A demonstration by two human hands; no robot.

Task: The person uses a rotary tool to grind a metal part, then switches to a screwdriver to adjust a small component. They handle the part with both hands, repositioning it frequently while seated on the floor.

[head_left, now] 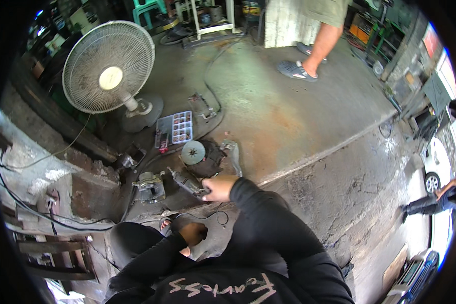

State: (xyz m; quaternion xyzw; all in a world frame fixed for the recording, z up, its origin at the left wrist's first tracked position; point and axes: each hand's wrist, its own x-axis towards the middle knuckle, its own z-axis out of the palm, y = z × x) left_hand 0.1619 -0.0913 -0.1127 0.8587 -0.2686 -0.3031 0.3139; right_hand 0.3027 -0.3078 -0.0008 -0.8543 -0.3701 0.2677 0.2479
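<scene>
While your left hand (193, 234) hangs between your knees, too blurred to tell whether its fingers are curled or spread, your right hand (220, 188) seems to pinch the near end of the grey power tool (189, 184) between thumb and fingers. That tool lies on the floor (283, 119), between the metal block (151, 187) and your right hand, just nearer you than the round disc (193, 152). You appear to be gripping it; shifting it would call for a fuller wrap around its body.
</scene>
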